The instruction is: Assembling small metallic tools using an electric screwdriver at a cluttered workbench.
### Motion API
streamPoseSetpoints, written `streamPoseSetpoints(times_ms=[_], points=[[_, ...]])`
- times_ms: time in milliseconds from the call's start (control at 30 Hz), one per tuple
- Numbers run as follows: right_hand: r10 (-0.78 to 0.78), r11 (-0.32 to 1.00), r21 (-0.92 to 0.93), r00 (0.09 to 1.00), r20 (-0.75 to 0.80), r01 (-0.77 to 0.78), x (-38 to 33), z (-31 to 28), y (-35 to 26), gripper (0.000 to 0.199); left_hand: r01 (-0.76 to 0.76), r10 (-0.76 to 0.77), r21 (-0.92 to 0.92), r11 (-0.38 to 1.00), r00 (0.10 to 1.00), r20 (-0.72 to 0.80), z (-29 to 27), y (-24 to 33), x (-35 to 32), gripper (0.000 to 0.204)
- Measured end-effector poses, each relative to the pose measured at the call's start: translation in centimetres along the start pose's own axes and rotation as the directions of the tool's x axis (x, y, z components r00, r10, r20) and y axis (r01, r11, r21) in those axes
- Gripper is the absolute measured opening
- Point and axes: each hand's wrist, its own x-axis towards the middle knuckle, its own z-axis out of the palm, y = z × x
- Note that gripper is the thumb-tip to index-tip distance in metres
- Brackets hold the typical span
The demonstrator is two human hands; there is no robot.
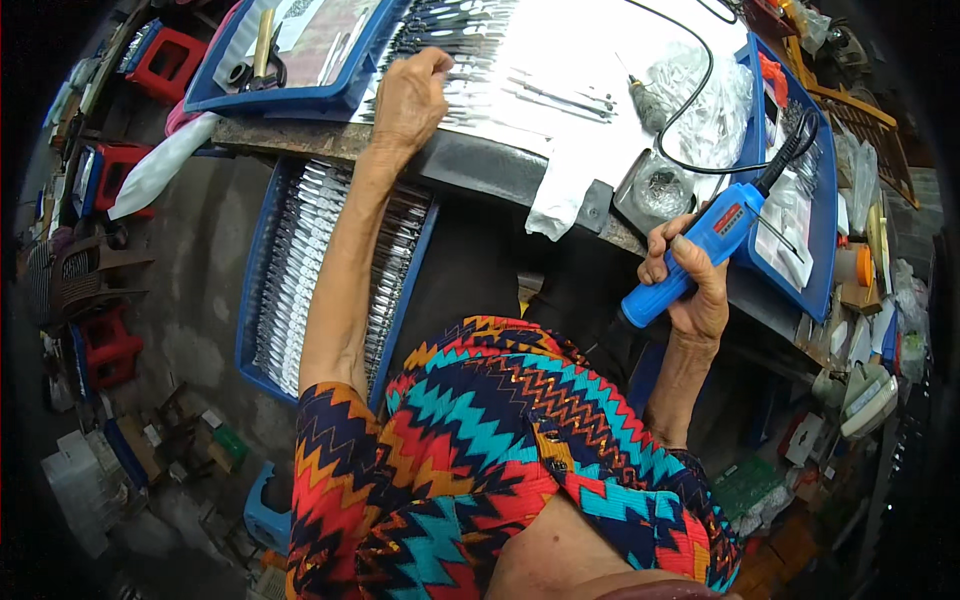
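Blue power tool | right hand fisted around it | left hand outstretched, fingers curled on metal pieces

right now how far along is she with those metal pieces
Looks done: the blue tray below the bench is packed with rows of metal pieces, though finished or waiting I cannot tell. In hand: the right hand grips a blue power tool; the left hand rests on pieces laid on the bench. Left: those many bench pieces.
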Motion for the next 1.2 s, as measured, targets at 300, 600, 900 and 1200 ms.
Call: streamPoseSetpoints(times_ms=[300,600,900,1200], points=[[0.009,1.000,-0.014,1.000,0.014,-0.009,0.0,0.8,0.2,0.025,-0.069,0.081,-0.090,0.994,0.988,0.135,-0.2,-0.8,-0.5,0.014],[0.018,1.000,0.000,1.000,0.019,-0.018,-0.1,0.9,0.2,0.024,-0.161,0.181,-0.105,0.981,0.957,0.226,-0.1,-1.3,0.2,0.011],[0.015,1.000,-0.023,1.000,0.004,-0.015,0.0,0.7,0.3,0.023,-0.232,0.238,-0.059,0.971,0.910,0.338,-1.2,-1.5,-0.4,0.021],[0.020,1.000,-0.012,1.000,-0.022,-0.020,0.0,0.5,0.5,0.025,-0.215,0.240,-0.108,0.971,0.869,0.432,-2.3,-1.4,-0.2,0.038]])
